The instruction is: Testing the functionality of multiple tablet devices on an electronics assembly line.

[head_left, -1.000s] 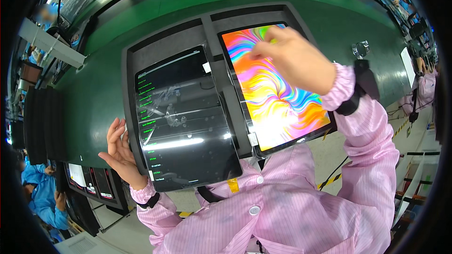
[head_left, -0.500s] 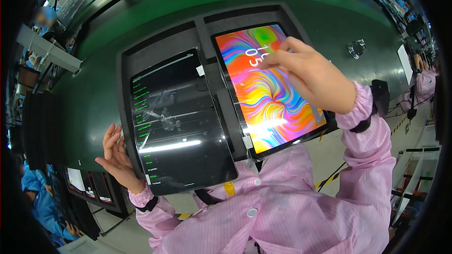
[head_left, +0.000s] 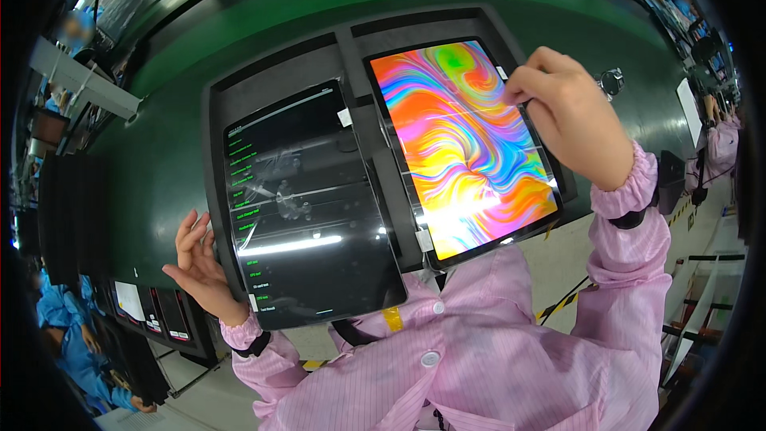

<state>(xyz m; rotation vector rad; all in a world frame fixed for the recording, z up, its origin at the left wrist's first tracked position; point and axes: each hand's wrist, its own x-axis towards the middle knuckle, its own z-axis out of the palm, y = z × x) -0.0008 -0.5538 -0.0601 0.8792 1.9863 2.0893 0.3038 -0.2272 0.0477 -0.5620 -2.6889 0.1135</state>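
Two tablets lie side by side in a dark grey two-compartment tray point(head_left: 345, 48). The left tablet point(head_left: 319, 168) has a dark screen with a list of green and white text lines. Swirls of bright colour fill the screen of the right tablet point(head_left: 463, 152). My right hand point(head_left: 570, 116) is at the right tablet's upper right edge, fingers curled together, with nothing visible in them. Beside the left tablet's lower left side is my left hand point(head_left: 206, 271), fingers spread and thumb apart, holding nothing. I cannot tell whether it touches the tray.
The tray rests on a green work surface point(head_left: 167, 144). A small round metal object point(head_left: 612, 81) stands beyond my right hand. At the left are a pale beam point(head_left: 84, 80) and a rack with dark flat devices point(head_left: 163, 315). People in blue work farther off.
My right hand has moved right, from over the right tablet's screen to its edge. The large clock digits have gone from that screen. My left hand stays in place.
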